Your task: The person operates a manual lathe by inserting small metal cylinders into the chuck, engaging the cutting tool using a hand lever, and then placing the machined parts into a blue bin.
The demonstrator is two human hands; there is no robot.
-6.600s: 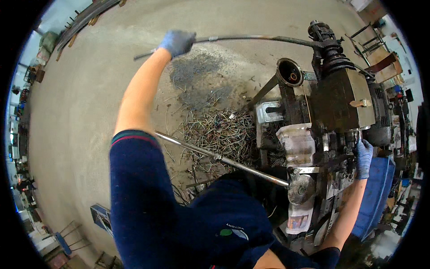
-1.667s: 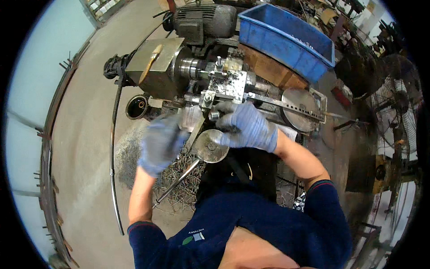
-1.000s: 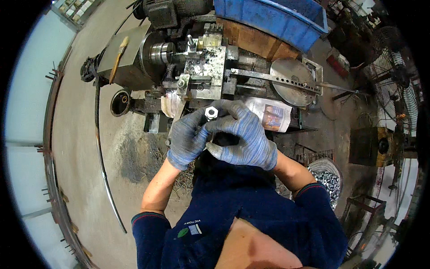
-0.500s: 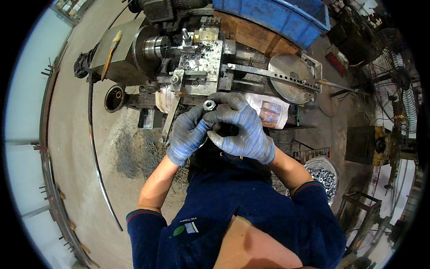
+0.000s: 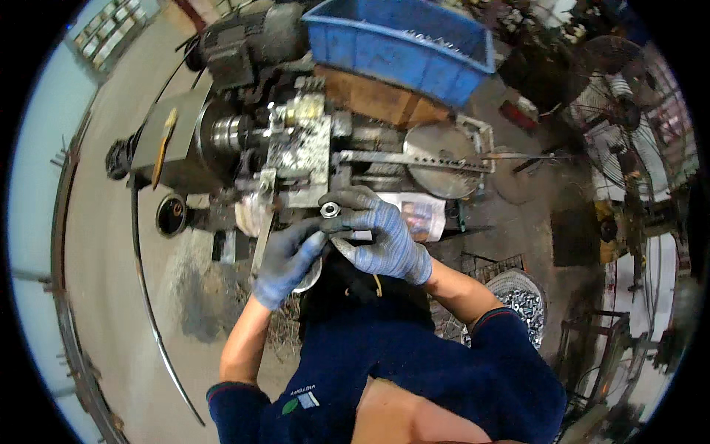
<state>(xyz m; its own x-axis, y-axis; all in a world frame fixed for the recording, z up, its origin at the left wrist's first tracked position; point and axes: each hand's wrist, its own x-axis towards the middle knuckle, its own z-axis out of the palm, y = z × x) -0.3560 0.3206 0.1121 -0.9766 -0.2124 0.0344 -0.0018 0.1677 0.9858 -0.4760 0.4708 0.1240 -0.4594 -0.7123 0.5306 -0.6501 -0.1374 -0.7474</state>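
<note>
A small shiny metal hex nut (image 5: 330, 210) sits at the fingertips of my right hand (image 5: 386, 240), which wears a blue and grey knit glove. The fingers curl round the nut, its hole facing up. My left hand (image 5: 282, 263), gloved the same way, is close by on the left. Its thumb and fingers are pressed together just below the nut; whether they hold anything is hidden. Both hands are in front of my body, at the near edge of a lathe (image 5: 299, 152) with chips on its carriage.
A blue crate (image 5: 399, 63) with metal pieces stands behind the lathe. A brush (image 5: 164, 148) lies on the headstock. To the right are a round metal plate (image 5: 436, 174), a printed sheet (image 5: 421, 216) and a basket of small metal parts (image 5: 538, 290). A fan (image 5: 614, 111) stands farther right.
The view has shifted, so the lathe and crate appear lower and farther left. My left hand has drawn slightly down and away from the nut, which stays in my right fingers.
</note>
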